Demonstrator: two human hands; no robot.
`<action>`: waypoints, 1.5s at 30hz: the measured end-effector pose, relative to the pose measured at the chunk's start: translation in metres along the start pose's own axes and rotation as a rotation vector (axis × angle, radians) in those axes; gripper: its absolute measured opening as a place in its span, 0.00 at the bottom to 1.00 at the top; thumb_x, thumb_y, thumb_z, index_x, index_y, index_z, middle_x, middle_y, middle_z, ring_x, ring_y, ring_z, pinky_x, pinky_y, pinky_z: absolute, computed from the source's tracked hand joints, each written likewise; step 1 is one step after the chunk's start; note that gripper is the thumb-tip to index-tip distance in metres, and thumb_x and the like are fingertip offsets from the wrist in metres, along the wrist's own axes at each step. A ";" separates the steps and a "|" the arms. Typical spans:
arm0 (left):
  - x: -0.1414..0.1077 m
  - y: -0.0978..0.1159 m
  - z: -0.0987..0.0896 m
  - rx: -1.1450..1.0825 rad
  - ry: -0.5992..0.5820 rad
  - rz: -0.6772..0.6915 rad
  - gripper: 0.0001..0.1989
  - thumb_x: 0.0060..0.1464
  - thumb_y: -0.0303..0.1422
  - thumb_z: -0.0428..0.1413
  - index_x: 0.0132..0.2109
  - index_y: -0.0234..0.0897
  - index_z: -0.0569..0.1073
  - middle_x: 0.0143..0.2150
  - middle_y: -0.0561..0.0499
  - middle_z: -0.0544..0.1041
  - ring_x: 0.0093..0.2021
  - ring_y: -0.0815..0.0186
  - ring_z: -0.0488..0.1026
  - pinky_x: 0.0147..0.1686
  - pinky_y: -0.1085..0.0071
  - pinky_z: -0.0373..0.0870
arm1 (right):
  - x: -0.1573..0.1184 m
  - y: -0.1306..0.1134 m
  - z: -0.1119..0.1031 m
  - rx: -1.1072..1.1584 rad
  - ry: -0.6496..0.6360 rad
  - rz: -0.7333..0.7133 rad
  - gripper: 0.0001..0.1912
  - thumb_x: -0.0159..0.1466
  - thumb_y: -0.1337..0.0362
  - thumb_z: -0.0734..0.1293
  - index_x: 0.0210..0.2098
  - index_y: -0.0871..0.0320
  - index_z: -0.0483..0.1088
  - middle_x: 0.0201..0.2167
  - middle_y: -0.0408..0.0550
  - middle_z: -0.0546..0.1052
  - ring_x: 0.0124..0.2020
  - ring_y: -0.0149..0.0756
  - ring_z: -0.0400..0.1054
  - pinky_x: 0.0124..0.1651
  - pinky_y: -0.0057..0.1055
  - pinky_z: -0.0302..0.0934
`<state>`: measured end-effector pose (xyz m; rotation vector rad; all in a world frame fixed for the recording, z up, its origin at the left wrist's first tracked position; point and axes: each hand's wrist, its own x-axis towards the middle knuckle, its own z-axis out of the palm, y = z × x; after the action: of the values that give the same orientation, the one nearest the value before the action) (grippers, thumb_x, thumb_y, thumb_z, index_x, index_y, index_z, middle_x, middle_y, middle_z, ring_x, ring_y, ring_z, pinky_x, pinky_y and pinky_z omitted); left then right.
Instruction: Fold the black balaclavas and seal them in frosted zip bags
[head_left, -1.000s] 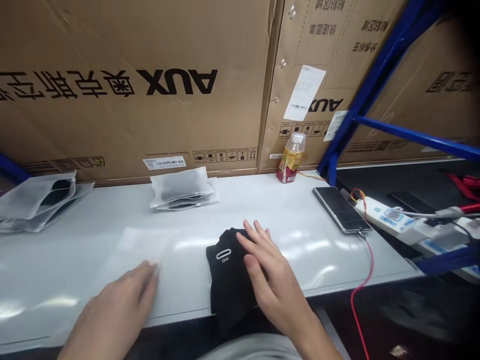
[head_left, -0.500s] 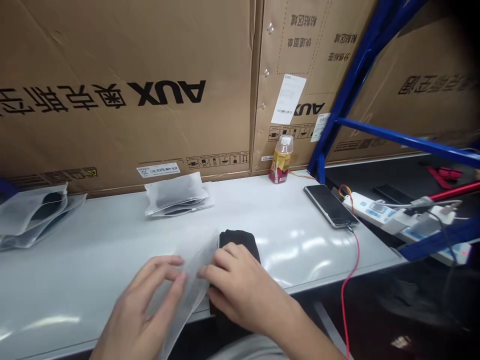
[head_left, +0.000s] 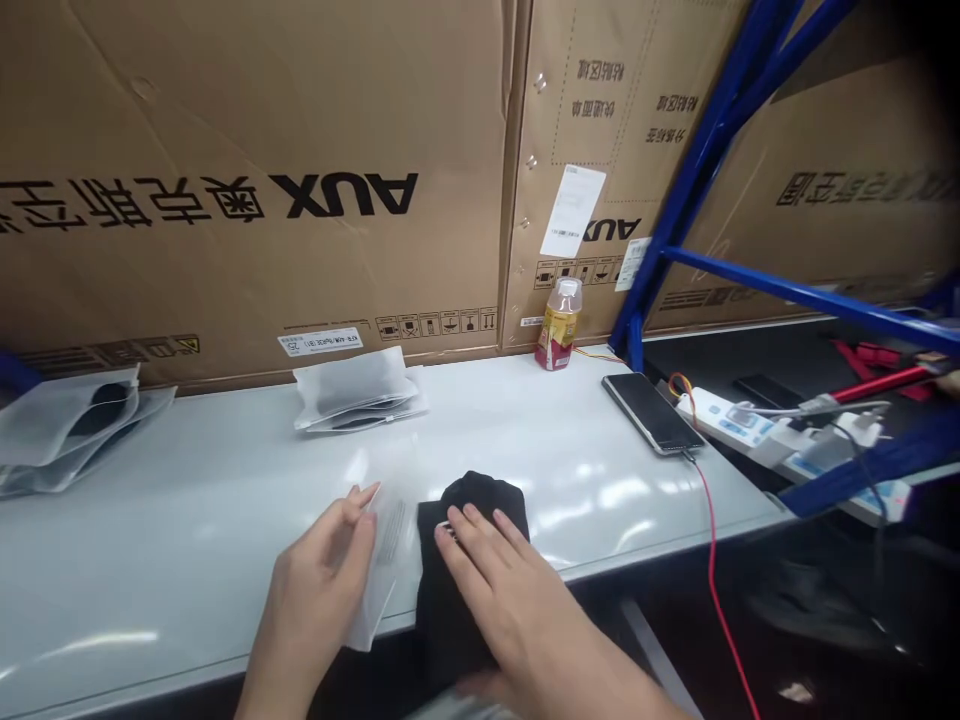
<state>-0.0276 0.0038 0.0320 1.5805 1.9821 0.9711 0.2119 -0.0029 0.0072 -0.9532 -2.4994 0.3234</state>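
Black cloth [head_left: 469,540] lay at six o'clock on white counter [head_left: 150,530], right hand [head_left: 510,610] flat on it, grip spread; left hand [head_left: 315,590] pinched translucent bag [head_left: 388,550]. Risk: slack pinch could drop bag over counter edge.
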 end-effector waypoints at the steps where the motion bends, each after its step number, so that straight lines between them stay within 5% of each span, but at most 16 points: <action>1: 0.000 0.002 0.001 0.017 0.002 -0.001 0.19 0.65 0.51 0.51 0.32 0.44 0.71 0.61 0.45 0.81 0.67 0.48 0.73 0.62 0.53 0.73 | -0.005 0.000 0.001 -0.046 0.019 -0.013 0.40 0.68 0.64 0.71 0.75 0.66 0.54 0.73 0.68 0.63 0.73 0.60 0.59 0.73 0.56 0.58; 4: -0.003 0.008 0.005 0.064 0.001 0.004 0.19 0.65 0.51 0.51 0.33 0.45 0.71 0.62 0.47 0.81 0.66 0.47 0.74 0.50 0.59 0.80 | -0.017 0.005 -0.008 -0.048 0.066 -0.057 0.36 0.65 0.79 0.61 0.72 0.62 0.61 0.67 0.61 0.72 0.69 0.52 0.67 0.69 0.50 0.65; 8: -0.007 0.019 0.012 0.143 -0.014 0.046 0.18 0.65 0.50 0.50 0.35 0.44 0.72 0.64 0.49 0.79 0.54 0.50 0.82 0.31 0.68 0.78 | -0.020 0.015 -0.033 0.254 0.236 0.076 0.40 0.60 0.78 0.62 0.71 0.56 0.61 0.64 0.54 0.76 0.64 0.44 0.72 0.65 0.40 0.70; 12: -0.013 0.031 0.023 0.131 -0.006 0.153 0.18 0.67 0.47 0.49 0.33 0.43 0.71 0.65 0.48 0.77 0.60 0.49 0.77 0.31 0.69 0.77 | -0.004 0.016 -0.042 0.454 0.607 0.281 0.33 0.64 0.73 0.67 0.67 0.49 0.65 0.62 0.50 0.77 0.62 0.46 0.74 0.64 0.42 0.72; 14: -0.015 0.035 0.028 0.060 -0.017 0.187 0.16 0.68 0.45 0.49 0.35 0.43 0.72 0.64 0.45 0.77 0.63 0.49 0.75 0.34 0.69 0.78 | 0.005 0.012 -0.036 0.495 0.645 0.271 0.34 0.64 0.73 0.67 0.68 0.49 0.63 0.63 0.50 0.77 0.62 0.46 0.73 0.64 0.43 0.71; 18: -0.014 0.033 0.031 -0.018 -0.050 0.197 0.14 0.68 0.43 0.49 0.40 0.43 0.73 0.64 0.43 0.76 0.61 0.53 0.77 0.48 0.64 0.81 | 0.013 0.006 -0.015 0.378 0.388 0.095 0.45 0.55 0.81 0.62 0.72 0.56 0.58 0.66 0.55 0.73 0.66 0.46 0.69 0.67 0.43 0.68; 22: -0.008 0.025 0.022 -0.031 0.000 0.134 0.18 0.68 0.46 0.50 0.33 0.43 0.71 0.65 0.44 0.76 0.65 0.50 0.73 0.42 0.65 0.82 | 0.012 0.006 -0.008 0.127 0.178 0.144 0.49 0.48 0.84 0.60 0.70 0.62 0.62 0.67 0.59 0.71 0.66 0.51 0.66 0.66 0.50 0.67; 25: -0.004 0.027 0.016 -0.061 -0.086 0.155 0.19 0.68 0.48 0.50 0.33 0.43 0.71 0.66 0.44 0.76 0.66 0.50 0.72 0.43 0.66 0.82 | 0.017 0.006 -0.020 0.037 0.061 0.181 0.45 0.52 0.83 0.61 0.69 0.60 0.65 0.68 0.57 0.71 0.63 0.52 0.66 0.62 0.50 0.68; 30: 0.002 0.031 0.012 -0.092 -0.286 0.200 0.19 0.67 0.50 0.53 0.34 0.43 0.76 0.67 0.45 0.76 0.66 0.51 0.74 0.58 0.58 0.78 | 0.031 0.010 -0.048 0.154 -0.105 0.060 0.38 0.60 0.58 0.76 0.69 0.51 0.65 0.70 0.50 0.68 0.66 0.57 0.60 0.67 0.55 0.59; 32: 0.004 0.030 0.013 -0.107 -0.289 0.209 0.19 0.67 0.50 0.54 0.34 0.43 0.75 0.68 0.45 0.74 0.69 0.48 0.70 0.65 0.51 0.71 | 0.035 0.012 -0.049 0.199 -0.113 0.076 0.35 0.65 0.53 0.73 0.69 0.47 0.65 0.70 0.47 0.69 0.68 0.56 0.59 0.68 0.56 0.57; 37: 0.007 0.025 0.022 -0.175 -0.244 0.202 0.20 0.68 0.49 0.52 0.33 0.42 0.74 0.72 0.44 0.70 0.70 0.49 0.68 0.66 0.50 0.70 | 0.043 0.008 -0.028 0.058 -0.002 0.279 0.29 0.66 0.69 0.67 0.66 0.51 0.68 0.68 0.54 0.70 0.67 0.58 0.60 0.64 0.59 0.59; 42: 0.004 0.030 0.029 -0.170 -0.182 0.192 0.17 0.67 0.48 0.53 0.35 0.44 0.76 0.70 0.48 0.73 0.74 0.50 0.63 0.69 0.48 0.66 | 0.040 0.014 -0.036 0.125 -0.147 0.087 0.33 0.66 0.62 0.70 0.70 0.48 0.64 0.75 0.54 0.61 0.76 0.63 0.48 0.69 0.67 0.53; 45: 0.003 0.035 0.032 -0.162 -0.201 0.207 0.18 0.67 0.49 0.54 0.33 0.44 0.75 0.69 0.49 0.74 0.77 0.49 0.56 0.72 0.45 0.61 | 0.038 0.023 -0.046 0.256 -0.241 0.049 0.17 0.74 0.58 0.63 0.59 0.46 0.75 0.76 0.47 0.59 0.78 0.57 0.46 0.71 0.64 0.54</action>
<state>0.0176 0.0193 0.0371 1.7410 1.5896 0.9790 0.2220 0.0422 0.0510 -0.9168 -2.5660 0.7965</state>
